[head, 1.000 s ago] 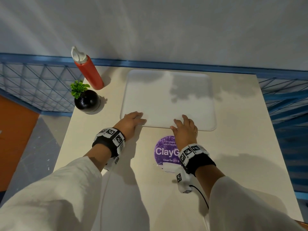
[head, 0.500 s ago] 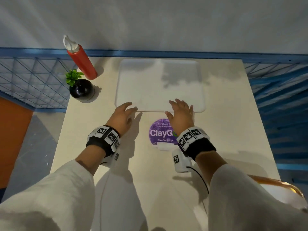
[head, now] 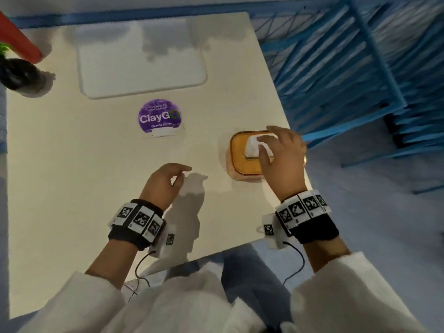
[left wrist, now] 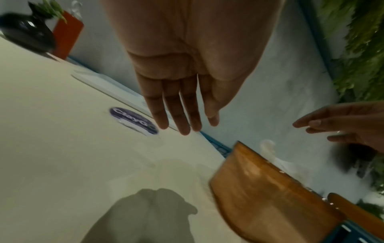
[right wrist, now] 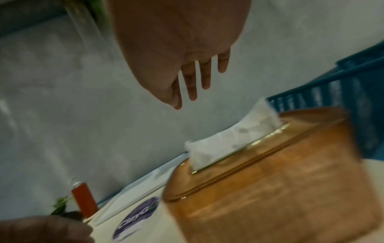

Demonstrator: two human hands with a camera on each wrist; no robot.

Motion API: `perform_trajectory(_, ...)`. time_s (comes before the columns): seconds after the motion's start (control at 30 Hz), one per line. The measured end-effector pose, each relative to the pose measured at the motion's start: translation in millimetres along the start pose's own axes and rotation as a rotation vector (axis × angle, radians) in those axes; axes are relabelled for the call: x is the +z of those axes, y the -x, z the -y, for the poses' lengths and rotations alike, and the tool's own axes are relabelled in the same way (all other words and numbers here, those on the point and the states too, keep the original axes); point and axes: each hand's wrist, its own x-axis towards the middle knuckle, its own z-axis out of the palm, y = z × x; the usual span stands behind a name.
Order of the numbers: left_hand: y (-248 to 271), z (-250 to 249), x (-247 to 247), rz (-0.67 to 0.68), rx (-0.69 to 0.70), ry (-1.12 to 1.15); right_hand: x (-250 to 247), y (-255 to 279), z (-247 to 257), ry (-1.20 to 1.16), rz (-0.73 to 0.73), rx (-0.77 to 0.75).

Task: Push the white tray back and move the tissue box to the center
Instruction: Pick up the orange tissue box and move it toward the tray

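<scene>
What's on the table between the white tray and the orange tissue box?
In the head view, the round purple ClayGo sticker lies between the white tray and the tissue box, closer to the tray. The rest is bare table.

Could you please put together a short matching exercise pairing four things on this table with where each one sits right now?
Things:
1. white tray
2. tissue box
3. purple sticker
4. black plant pot

Places:
A. near the table's right edge, under the right hand
B. far left edge of the table
C. at the back of the table, by the blue rail
D. flat on the tabletop, just in front of the tray

Pairs: 1-C, 2-A, 3-D, 4-B
</scene>
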Motion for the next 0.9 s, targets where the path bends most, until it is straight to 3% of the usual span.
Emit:
perform_trajectory(0.07, -3.4, -20.8, 28.5, 0.007, 0.001, 0.061, -13.1, 8.1, -33.2, -0.013, -0.063, 0.073)
perform_trajectory(0.17, -19.2, -49.3, 67.3, 0.008, -0.083, 0.174, -12.8, 7.7, -80.1, -0.082, 0.007, 0.236)
perform_trajectory(0.3, -44.4, -73.0, 104.4, -0.052, -0.299, 0.241, 1.9, 0.4, -114.1, -0.502, 0.200, 0.497)
perform_trajectory(0.4, -55.1, -80.4, 119.4, -0.058, -0.392, 0.232, 17.0, -3.2, -122.4, -0.740, 0.331, 0.600)
perform_trajectory(0.67, -84.2, -83.3, 116.9, -0.132, -0.394, 0.241, 22.7, -40.9, -122.3, -0.703, 0.319, 0.560)
perform_trajectory(0.9, -184.5, -99.1, 79.3, -0.234, -0.333, 0.235, 38.3, -167.3, -120.1, -0.638, 0.272, 0.415)
